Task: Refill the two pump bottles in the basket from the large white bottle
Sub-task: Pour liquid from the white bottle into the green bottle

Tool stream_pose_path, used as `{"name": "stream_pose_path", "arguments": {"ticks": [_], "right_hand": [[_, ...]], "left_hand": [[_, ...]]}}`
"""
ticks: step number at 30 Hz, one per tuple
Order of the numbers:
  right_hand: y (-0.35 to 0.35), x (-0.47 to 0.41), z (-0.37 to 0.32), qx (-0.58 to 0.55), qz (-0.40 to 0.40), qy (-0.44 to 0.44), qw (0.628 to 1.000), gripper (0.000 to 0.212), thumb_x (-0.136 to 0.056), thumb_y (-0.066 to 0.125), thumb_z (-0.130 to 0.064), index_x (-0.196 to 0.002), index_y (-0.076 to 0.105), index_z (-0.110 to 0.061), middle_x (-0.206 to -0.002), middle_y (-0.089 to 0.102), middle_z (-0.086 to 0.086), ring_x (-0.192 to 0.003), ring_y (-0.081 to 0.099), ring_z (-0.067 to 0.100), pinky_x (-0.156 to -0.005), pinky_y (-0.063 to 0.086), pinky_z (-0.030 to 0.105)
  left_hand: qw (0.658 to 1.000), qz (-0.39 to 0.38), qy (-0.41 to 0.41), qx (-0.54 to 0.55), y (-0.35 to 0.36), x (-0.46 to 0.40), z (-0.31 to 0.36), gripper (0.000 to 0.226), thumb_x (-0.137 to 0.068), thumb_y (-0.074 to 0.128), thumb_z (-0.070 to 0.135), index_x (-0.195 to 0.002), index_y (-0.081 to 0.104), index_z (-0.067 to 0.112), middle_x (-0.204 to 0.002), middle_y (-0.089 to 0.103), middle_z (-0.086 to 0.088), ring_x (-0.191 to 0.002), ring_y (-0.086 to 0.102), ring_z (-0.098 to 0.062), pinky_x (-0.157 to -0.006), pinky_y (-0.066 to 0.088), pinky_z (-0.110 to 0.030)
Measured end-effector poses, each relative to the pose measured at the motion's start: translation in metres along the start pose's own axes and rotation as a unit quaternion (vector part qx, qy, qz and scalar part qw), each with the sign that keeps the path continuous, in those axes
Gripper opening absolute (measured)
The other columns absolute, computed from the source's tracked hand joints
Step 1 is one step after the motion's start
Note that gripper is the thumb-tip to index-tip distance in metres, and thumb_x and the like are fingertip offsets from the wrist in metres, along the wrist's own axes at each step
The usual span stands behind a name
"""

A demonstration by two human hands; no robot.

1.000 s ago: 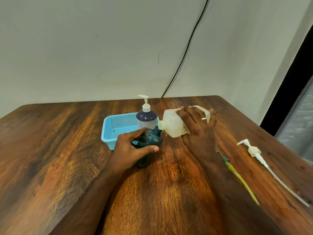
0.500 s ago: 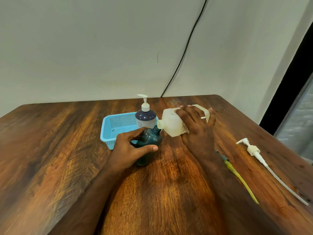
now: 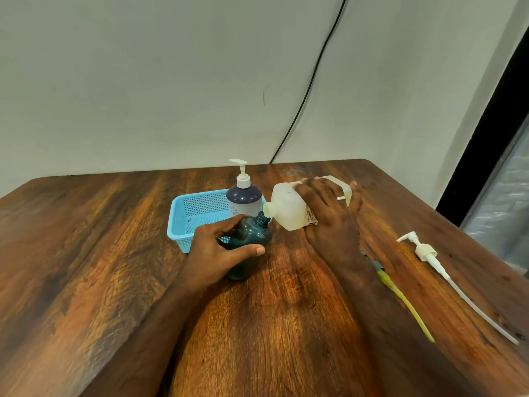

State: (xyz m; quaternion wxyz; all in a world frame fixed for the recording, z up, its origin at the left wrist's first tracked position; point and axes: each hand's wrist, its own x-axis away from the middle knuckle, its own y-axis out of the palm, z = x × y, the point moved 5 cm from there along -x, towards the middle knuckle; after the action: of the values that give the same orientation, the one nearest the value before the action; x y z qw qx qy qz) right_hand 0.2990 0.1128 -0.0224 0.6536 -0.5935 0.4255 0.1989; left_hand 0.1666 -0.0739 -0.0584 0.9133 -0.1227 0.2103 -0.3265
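My left hand grips a dark teal bottle that stands on the table in front of the basket, its neck open with no pump. My right hand holds the large white bottle tipped on its side, its spout touching the teal bottle's mouth. A dark purple pump bottle with a white pump stands in the right end of the light blue basket.
A white pump head with a long tube lies on the wooden table at the right. A yellow tube lies beside my right forearm. A black cable hangs down the wall behind.
Both hands and bottles hold nearly the same pose; the white bottle stays tipped against the teal bottle's mouth.
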Motion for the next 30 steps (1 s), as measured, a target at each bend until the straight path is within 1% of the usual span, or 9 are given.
{"name": "stream_pose_path", "arguments": {"ticks": [3,6,10,14,19,24,28,30], "right_hand": [[0.0000,0.0009,0.0004,-0.001,0.002,0.000,1.000,0.081,-0.071,0.086,-0.027,-0.138,0.041,-0.034,-0.144,0.053,0.001,-0.137,0.044,0.028,-0.114,0.011,0.068],[0.0005,0.0013,0.0004,0.001,0.002,-0.001,1.000,0.081,-0.071,0.086,-0.027,-0.138,0.041,-0.034,-0.144,0.053,0.000,-0.138,0.043,0.027,-0.114,0.011,0.068],[0.0004,0.0013,0.0002,-0.001,0.004,-0.002,1.000,0.081,-0.071,0.086,-0.027,-0.138,0.042,-0.033,-0.144,0.053,0.002,-0.138,0.044,0.029,-0.113,0.009,0.066],[-0.0003,0.0012,-0.0005,-0.001,0.002,-0.003,1.000,0.079,-0.071,0.085,-0.026,-0.138,0.043,-0.033,-0.145,0.053,0.001,-0.138,0.043,0.029,-0.114,0.009,0.066],[-0.0007,0.0011,-0.0008,-0.003,0.001,-0.003,1.000,0.079,-0.072,0.084,-0.027,-0.138,0.041,-0.034,-0.145,0.053,0.002,-0.138,0.043,0.029,-0.114,0.010,0.067],[-0.0004,0.0012,-0.0006,0.002,0.004,-0.003,1.000,0.078,-0.072,0.084,-0.027,-0.138,0.043,-0.034,-0.144,0.053,0.001,-0.138,0.043,0.028,-0.114,0.009,0.066],[0.0000,0.0012,-0.0001,0.005,0.008,-0.006,1.000,0.078,-0.072,0.084,-0.025,-0.138,0.043,-0.033,-0.143,0.053,0.001,-0.138,0.042,0.027,-0.114,0.010,0.066],[0.0000,0.0012,0.0002,0.005,0.007,-0.005,1.000,0.078,-0.072,0.084,-0.025,-0.138,0.043,-0.033,-0.144,0.053,0.000,-0.139,0.042,0.027,-0.114,0.011,0.067]], "left_hand": [[1.000,-0.002,0.004,-0.003,0.0008,0.0003,0.0016,0.064,-0.061,0.087,0.048,-0.121,0.066,0.039,-0.116,0.068,0.024,-0.108,0.057,0.010,-0.086,0.048,-0.015],[1.000,-0.011,0.011,-0.008,0.0009,0.0002,0.0034,0.061,-0.060,0.084,0.050,-0.117,0.063,0.044,-0.112,0.065,0.030,-0.106,0.057,0.013,-0.083,0.047,-0.010],[1.000,-0.011,0.015,-0.010,-0.0001,0.0003,0.0012,0.065,-0.060,0.085,0.051,-0.121,0.066,0.039,-0.116,0.068,0.024,-0.110,0.059,0.009,-0.087,0.050,-0.016],[1.000,-0.014,0.020,-0.013,-0.0005,0.0009,0.0039,0.060,-0.059,0.084,0.051,-0.115,0.063,0.046,-0.111,0.066,0.031,-0.106,0.057,0.017,-0.082,0.048,-0.009],[1.000,-0.013,0.016,-0.011,-0.0006,0.0015,0.0042,0.057,-0.058,0.083,0.052,-0.111,0.062,0.050,-0.106,0.065,0.035,-0.104,0.057,0.019,-0.082,0.048,-0.010],[1.000,-0.013,0.022,-0.012,-0.0003,0.0012,0.0042,0.057,-0.059,0.084,0.052,-0.112,0.063,0.049,-0.110,0.066,0.032,-0.107,0.058,0.015,-0.087,0.050,-0.016],[1.000,-0.008,0.013,-0.001,-0.0003,-0.0001,-0.0011,0.063,-0.059,0.087,0.052,-0.118,0.066,0.044,-0.118,0.070,0.021,-0.114,0.061,0.000,-0.095,0.054,-0.030],[1.000,-0.008,0.014,-0.002,-0.0004,-0.0006,-0.0031,0.065,-0.058,0.089,0.057,-0.118,0.067,0.044,-0.118,0.071,0.021,-0.115,0.062,-0.002,-0.097,0.055,-0.033]]}}
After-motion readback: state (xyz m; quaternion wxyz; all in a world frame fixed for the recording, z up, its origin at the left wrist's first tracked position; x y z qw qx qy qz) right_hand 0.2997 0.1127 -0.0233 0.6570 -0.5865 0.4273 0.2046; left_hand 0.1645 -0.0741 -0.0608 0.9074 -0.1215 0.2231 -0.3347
